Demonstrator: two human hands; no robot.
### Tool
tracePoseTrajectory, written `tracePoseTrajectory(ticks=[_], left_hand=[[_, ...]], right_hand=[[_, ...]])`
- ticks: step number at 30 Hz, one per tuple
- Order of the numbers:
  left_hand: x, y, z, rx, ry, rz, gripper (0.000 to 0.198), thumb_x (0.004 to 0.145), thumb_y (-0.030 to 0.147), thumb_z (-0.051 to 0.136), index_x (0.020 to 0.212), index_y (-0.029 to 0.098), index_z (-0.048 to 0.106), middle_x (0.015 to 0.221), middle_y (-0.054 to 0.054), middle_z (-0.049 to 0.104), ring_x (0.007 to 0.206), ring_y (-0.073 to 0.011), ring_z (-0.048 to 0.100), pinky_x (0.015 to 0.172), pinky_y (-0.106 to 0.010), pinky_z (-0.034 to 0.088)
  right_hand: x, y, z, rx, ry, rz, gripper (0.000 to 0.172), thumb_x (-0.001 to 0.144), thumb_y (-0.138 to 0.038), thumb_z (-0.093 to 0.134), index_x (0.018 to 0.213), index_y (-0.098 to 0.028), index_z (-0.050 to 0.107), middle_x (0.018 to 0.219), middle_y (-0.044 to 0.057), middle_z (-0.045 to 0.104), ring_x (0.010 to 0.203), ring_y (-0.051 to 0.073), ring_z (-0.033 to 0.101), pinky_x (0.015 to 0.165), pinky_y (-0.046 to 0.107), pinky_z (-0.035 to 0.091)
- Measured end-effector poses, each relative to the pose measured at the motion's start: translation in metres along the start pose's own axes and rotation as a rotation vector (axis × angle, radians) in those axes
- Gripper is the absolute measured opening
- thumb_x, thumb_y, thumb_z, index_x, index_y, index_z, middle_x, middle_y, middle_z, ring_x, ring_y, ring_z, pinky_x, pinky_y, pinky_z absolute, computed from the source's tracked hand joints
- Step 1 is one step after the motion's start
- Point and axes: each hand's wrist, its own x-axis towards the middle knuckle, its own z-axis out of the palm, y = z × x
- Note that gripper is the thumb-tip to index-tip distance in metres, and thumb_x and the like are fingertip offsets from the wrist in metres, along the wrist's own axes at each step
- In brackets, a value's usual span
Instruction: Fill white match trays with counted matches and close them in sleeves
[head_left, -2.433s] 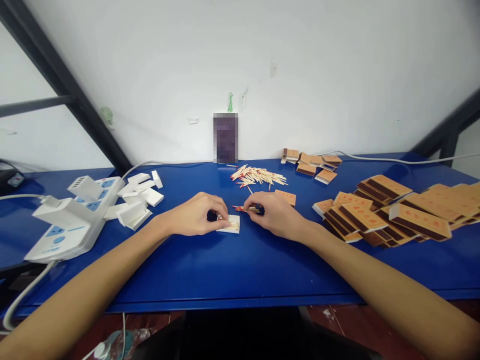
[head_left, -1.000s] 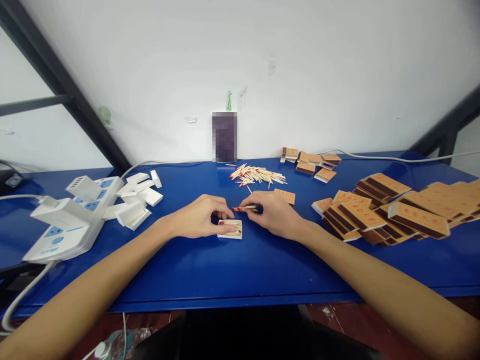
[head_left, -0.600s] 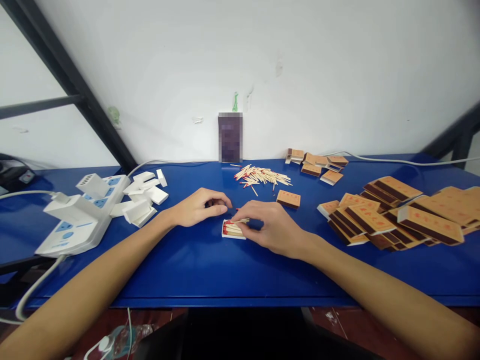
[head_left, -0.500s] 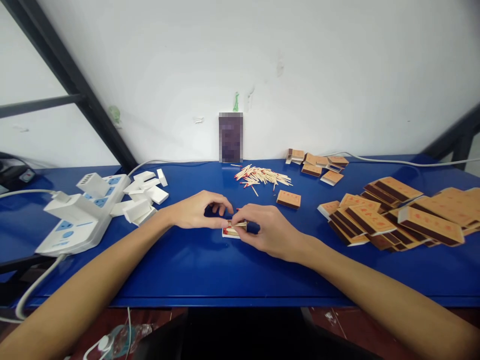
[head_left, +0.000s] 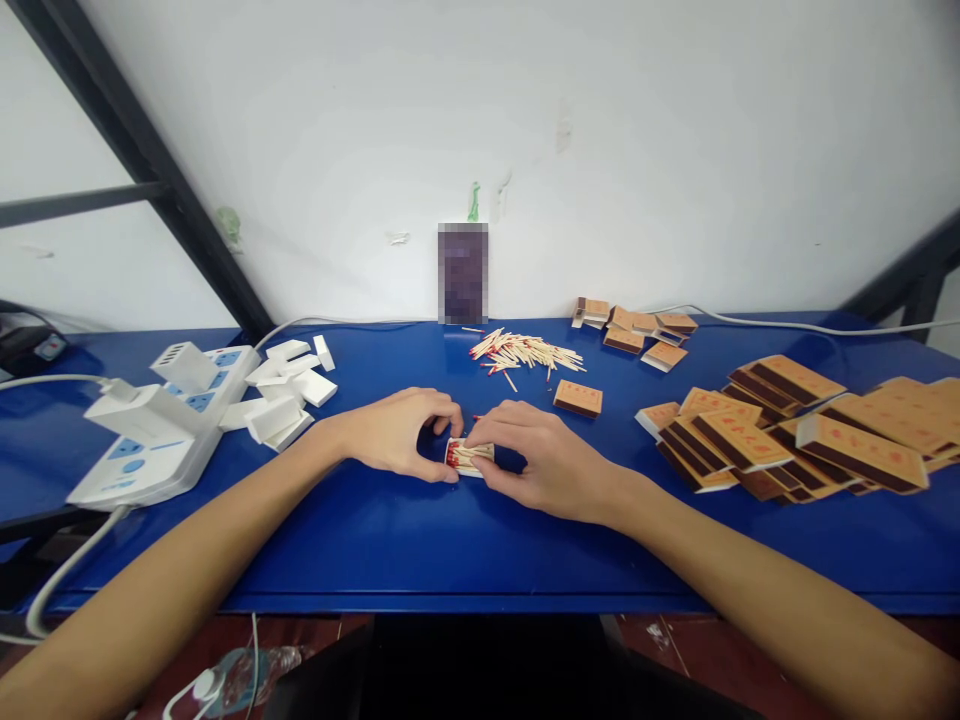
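Note:
A small white matchbox tray (head_left: pixel 470 473) filled with red-headed matches lies on the blue table between my hands. My left hand (head_left: pixel 401 432) curves round its left end, thumb at the near corner and forefinger at the far one. Over the right part of the tray, my right hand (head_left: pixel 534 450) has thumb and fingers closed on the matches inside; its fingers partly cover them. Behind is a loose heap of matches (head_left: pixel 525 350), and a closed matchbox (head_left: pixel 577 398) lies to the right of that heap's near side.
Many brown matchboxes (head_left: pixel 742 430) are piled at the right. Several matchbox sleeves (head_left: pixel 626 325) lie near the wall. White trays (head_left: pixel 289 385) sit at the left beside a power strip (head_left: pixel 165 440) with plugged-in adapters. A dark blurred panel (head_left: pixel 463 273) stands against the wall.
My left thumb has moved down from the tray's upper side to its near left corner, uncovering more match heads. The right hand stays over the tray, its fingers slightly shifted.

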Motion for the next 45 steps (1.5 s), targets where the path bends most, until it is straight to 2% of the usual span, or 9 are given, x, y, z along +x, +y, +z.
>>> tracePoseTrajectory(ticks=[3,7,9,15,22,30,37,40,45], left_hand=[[0.0,0.002,0.0,-0.029,0.062,0.011,0.039,0.072,0.049,0.075,0.089,0.018,0.058,0.082,0.001,0.056,0.074,-0.0148,0.051,0.074,-0.028,0.038],[0.001,0.009,-0.001,-0.057,0.111,0.048,0.03,0.073,0.04,0.075,0.086,0.018,0.059,0.085,0.0,0.061,0.078,-0.0157,0.053,0.076,-0.028,0.04],[0.001,0.011,-0.001,-0.067,0.102,0.071,0.024,0.076,0.037,0.073,0.083,0.018,0.06,0.086,-0.001,0.063,0.08,-0.0163,0.055,0.078,-0.029,0.04],[0.001,0.011,0.0,-0.086,0.085,0.103,0.017,0.079,0.032,0.072,0.075,0.018,0.064,0.09,-0.003,0.066,0.085,-0.0161,0.059,0.084,-0.03,0.042],[0.002,0.014,0.0,-0.098,0.095,0.104,0.017,0.077,0.031,0.072,0.072,0.017,0.064,0.091,-0.003,0.066,0.086,-0.0167,0.059,0.085,-0.031,0.044],[0.002,0.005,0.002,-0.132,0.197,0.106,0.016,0.084,0.032,0.063,0.085,0.016,0.064,0.088,-0.004,0.066,0.081,-0.0161,0.059,0.077,-0.029,0.045],[0.006,-0.004,0.007,-0.232,0.339,-0.036,0.029,0.094,0.037,0.048,0.084,0.015,0.063,0.082,-0.003,0.066,0.074,-0.0149,0.058,0.07,-0.027,0.045],[0.006,-0.006,0.008,-0.267,0.323,-0.033,0.031,0.094,0.038,0.046,0.083,0.015,0.063,0.081,-0.003,0.065,0.074,-0.0148,0.057,0.071,-0.027,0.044],[0.005,-0.007,0.009,-0.192,0.231,0.087,0.02,0.091,0.031,0.051,0.09,0.015,0.063,0.082,-0.002,0.064,0.074,-0.0142,0.055,0.072,-0.026,0.043]], right_hand=[[-0.001,0.007,-0.007,-0.13,0.033,0.079,0.014,0.091,-0.018,0.053,0.097,-0.018,0.066,0.093,0.007,0.071,0.085,0.019,0.063,0.081,0.034,0.044],[-0.002,0.019,-0.014,-0.319,-0.001,0.292,0.015,0.088,-0.02,0.054,0.095,-0.017,0.067,0.059,-0.001,0.061,0.057,0.015,0.054,0.077,0.036,0.04],[-0.004,0.024,-0.016,-0.32,-0.06,0.346,0.016,0.087,-0.021,0.056,0.096,-0.017,0.068,0.052,-0.004,0.055,0.052,0.014,0.049,0.071,0.033,0.04],[-0.004,0.031,-0.012,-0.241,-0.113,0.323,0.016,0.091,-0.023,0.056,0.098,-0.016,0.069,0.087,0.007,0.064,0.078,0.018,0.059,0.067,0.029,0.042],[-0.005,0.038,-0.011,-0.133,-0.107,0.365,0.014,0.095,-0.028,0.053,0.09,-0.018,0.063,0.092,0.006,0.057,0.082,0.017,0.057,0.07,0.03,0.044],[-0.006,0.039,-0.009,-0.236,-0.154,0.317,0.007,0.093,-0.02,0.053,0.087,-0.019,0.056,0.086,0.005,0.058,0.081,0.019,0.054,0.071,0.032,0.04],[0.0,0.018,-0.009,-0.137,-0.033,0.186,0.006,0.092,-0.02,0.054,0.087,-0.02,0.057,0.083,0.003,0.06,0.078,0.018,0.052,0.073,0.031,0.039],[0.004,0.008,-0.003,-0.08,-0.07,0.173,0.006,0.089,-0.021,0.058,0.084,-0.02,0.059,0.08,0.001,0.059,0.075,0.016,0.052,0.074,0.031,0.038],[0.005,0.005,0.005,-0.101,-0.114,0.182,0.006,0.089,-0.022,0.058,0.087,-0.019,0.063,0.082,0.002,0.059,0.077,0.017,0.052,0.075,0.031,0.038]])
